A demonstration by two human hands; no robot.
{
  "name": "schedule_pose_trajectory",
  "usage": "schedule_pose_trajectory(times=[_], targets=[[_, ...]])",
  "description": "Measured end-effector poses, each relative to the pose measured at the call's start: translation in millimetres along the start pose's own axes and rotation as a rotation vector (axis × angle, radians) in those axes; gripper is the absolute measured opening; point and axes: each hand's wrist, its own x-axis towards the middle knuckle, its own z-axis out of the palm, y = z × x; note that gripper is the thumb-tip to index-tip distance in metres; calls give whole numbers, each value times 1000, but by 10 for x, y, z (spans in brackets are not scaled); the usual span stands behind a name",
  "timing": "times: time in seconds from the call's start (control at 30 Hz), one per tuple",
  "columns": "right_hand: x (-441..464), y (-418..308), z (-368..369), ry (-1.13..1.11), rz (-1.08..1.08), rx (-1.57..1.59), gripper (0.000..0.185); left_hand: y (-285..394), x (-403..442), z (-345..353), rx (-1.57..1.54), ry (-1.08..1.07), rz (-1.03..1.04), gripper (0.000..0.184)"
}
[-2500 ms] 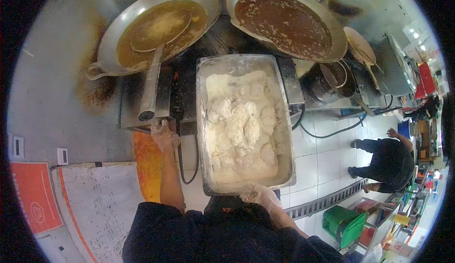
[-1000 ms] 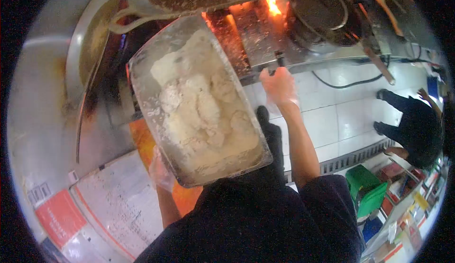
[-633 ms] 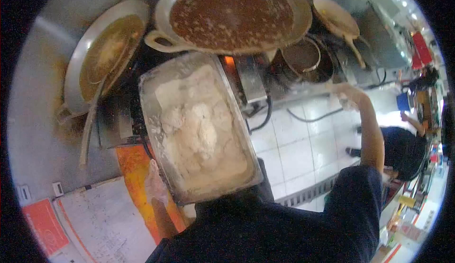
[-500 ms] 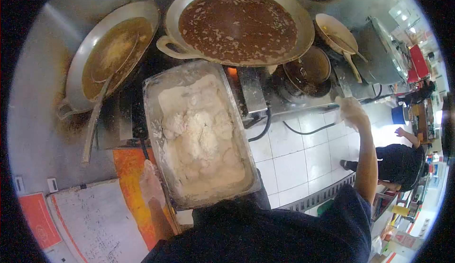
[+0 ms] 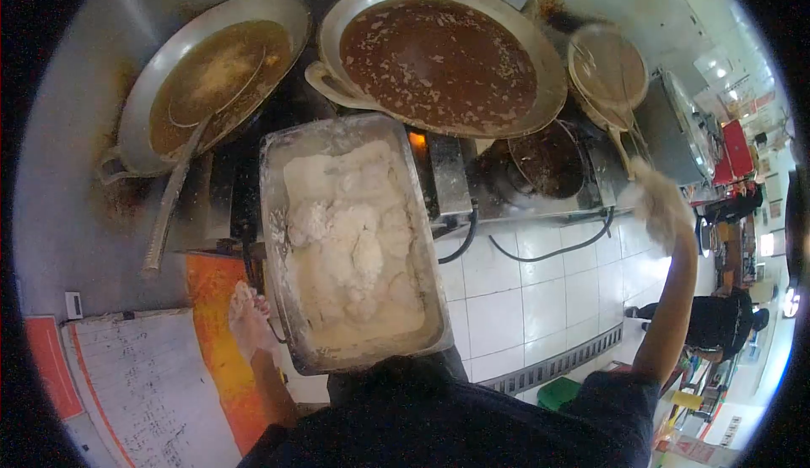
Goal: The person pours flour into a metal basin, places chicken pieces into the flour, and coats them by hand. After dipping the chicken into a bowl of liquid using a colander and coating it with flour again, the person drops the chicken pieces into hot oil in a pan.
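Observation:
A deep metal tray (image 5: 445, 299) of pale flour, with flour-coated lumps in it, stands in front of my body. Just left of its wire side handle is my left hand (image 5: 251, 320), in a clear plastic glove. Its fingers point up, loosely bent and apart, with nothing visibly held. My right hand (image 5: 662, 206), also gloved, is at the right with its fingertips at the end of a strainer's handle (image 5: 620, 143). Motion blur hides whether they grip it. The round strainer (image 5: 609, 67) rests above the stove, and a thin utensil handle crosses it.
A large wok (image 5: 553, 101) of dark brown oil sits behind the tray. At left, another wok (image 5: 135, 143) holds cloudy oil and a long-handled skimmer (image 5: 169, 202). A dark pot (image 5: 553, 168), a tall lidded pot (image 5: 679, 130) and a co-worker (image 5: 709, 320) are at right.
My right hand has moved right, to the strainer handle's end. My left hand has shifted left, away from the tray's side. The view has turned slightly.

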Motion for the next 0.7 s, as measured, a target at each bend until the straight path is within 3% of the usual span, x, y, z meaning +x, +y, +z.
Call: schedule_pose_trajectory(times=[0.03,0.1,0.17,0.27,0.33,0.4,0.43,0.47,0.5,0.53,0.57,0.6,0.67,0.7], targets=[[549,66,0,-91,-339,107,40,20,-85,55,-3,-4,1,26],[1333,-341,18,-314,-926,-126,35,136,-306,215,-128,127,80,25],[1926,-980,426,354,-1261,-1012,21,86,-303,127,-37,147,80,25],[2490,-1704,973,128,-1205,-1968,21,-130,-242,-392,126,177,194,28],[2244,-1888,1140,63,-1284,-2083,15,-360,-175,-1007,125,263,208,31],[2078,-1976,1275,-30,-1378,-2208,11,-415,-364,-1411,-83,316,185,35],[2039,-1989,1350,-277,-1048,-1735,11,-377,-483,-1453,-76,330,188,35],[2003,-2006,1416,-465,-709,-1258,12,-152,-864,-1100,-67,516,189,35],[1959,-2001,1488,-477,-714,-1271,12,-54,-1099,-925,-56,702,184,36],[1907,-1977,1549,-579,-771,-1256,18,-114,-1140,-996,-52,714,176,36],[1845,-1954,1586,-679,-828,-1237,30,-215,-1175,-1089,55,694,337,31],[1728,-1935,1589,-684,-831,-1241,30,-270,-1189,-1153,162,666,500,30],[1443,-1917,1579,-748,-1027,-1244,31,-213,-1121,-1127,218,664,572,33],[1323,-1887,1543,-768,-1250,-1233,31,-121,-1083,-1023,273,654,646,37]])
